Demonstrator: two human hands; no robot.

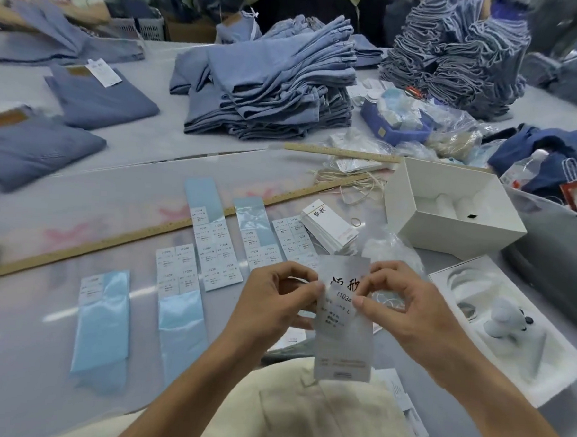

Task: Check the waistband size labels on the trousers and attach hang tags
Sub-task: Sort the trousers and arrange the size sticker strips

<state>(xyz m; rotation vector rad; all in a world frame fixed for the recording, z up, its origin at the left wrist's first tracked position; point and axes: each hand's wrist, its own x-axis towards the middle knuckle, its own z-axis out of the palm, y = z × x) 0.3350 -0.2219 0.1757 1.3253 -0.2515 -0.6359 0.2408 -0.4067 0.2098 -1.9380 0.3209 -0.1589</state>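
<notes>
Matt white card hang tag [343, 321] with a smooth paper sticker; glossy pale-blue backing strips [103, 322] under paper labels; soft matt blue denim trousers [270, 93], stacked; bare wooden ruler [112, 239]; smooth white cardboard box [455, 207]; sheeny grey counter [21, 371].

Table [123, 149] | far middle: big pile of trousers [270, 93] | near left: sticker sheets [180, 279], long ruler [139, 234] | right: open white box [454, 210]

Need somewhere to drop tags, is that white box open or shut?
Open: the white box has no lid on, and its molded insert shows inside.
</notes>
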